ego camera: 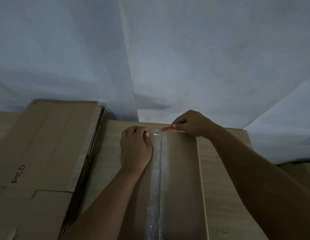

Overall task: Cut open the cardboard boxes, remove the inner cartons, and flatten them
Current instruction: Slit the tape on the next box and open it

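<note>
White wall | taped box [176, 170] uncut | right hand [190, 123] grips red knife [165, 129] at tape [158, 179] | left hand [135, 148], fingers curled, steadies lid | flattened cardboard [47, 144] stacked left.

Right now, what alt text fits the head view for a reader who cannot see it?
The right hand holds an orange box cutter at the far end of a taped cardboard box, its blade toward the clear tape seam. The left hand rests on the box beside the seam. Flattened cardboard lies to the left.
</note>
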{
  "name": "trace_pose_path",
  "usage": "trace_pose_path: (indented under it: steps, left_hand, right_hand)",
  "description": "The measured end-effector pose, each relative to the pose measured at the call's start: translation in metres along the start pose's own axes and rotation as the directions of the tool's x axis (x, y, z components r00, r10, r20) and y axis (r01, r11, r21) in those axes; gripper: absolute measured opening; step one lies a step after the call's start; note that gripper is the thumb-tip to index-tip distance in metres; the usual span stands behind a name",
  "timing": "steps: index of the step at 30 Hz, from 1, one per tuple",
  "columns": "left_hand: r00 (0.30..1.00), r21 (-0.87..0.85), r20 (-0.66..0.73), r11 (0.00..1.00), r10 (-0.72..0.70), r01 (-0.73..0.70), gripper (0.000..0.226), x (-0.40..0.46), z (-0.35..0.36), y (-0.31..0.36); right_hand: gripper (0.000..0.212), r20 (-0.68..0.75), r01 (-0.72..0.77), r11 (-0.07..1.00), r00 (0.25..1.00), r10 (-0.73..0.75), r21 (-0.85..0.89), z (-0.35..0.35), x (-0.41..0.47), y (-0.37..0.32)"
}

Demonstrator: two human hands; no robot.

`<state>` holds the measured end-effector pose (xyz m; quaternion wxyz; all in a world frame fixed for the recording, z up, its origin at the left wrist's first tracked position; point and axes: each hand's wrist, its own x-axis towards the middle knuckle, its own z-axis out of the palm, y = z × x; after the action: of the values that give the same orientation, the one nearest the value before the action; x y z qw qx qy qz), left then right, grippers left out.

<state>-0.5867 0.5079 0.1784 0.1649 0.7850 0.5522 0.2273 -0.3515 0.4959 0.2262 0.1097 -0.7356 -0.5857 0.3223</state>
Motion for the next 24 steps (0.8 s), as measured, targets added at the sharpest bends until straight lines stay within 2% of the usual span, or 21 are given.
trace_pose_path:
  steps: [6, 15, 19, 24]
  left_hand:
    - [1.0, -0.041, -0.012, 0.999, -0.003, 0.002, 0.02, 0.002, 0.005, -0.003]
    - [0.996, -0.188, -0.073, 0.981, -0.059, 0.044, 0.001, 0.002, 0.003, 0.0]
    - [0.995, -0.211, -0.076, 0.977, -0.058, 0.041, 0.004, 0.005, 0.004, -0.001]
    - [0.997, -0.169, -0.027, 0.983, -0.069, 0.064, 0.01, 0.007, 0.003, -0.003]
  right_hand:
    - [0.016, 0.096, 0.033, 0.988, 0.994, -0.048, 0.154, -0.013, 0.007, 0.0]
    - [0.013, 0.225, 0.085, 0.995, 0.97, -0.095, 0.052, -0.018, 0.022, -0.018]
    - [0.02, 0.302, 0.138, 0.989, 0.946, -0.117, -0.048, -0.023, 0.026, -0.022]
    - [0.018, 0.366, 0.119, 0.992, 0.925, -0.098, -0.037, -0.029, 0.033, -0.018]
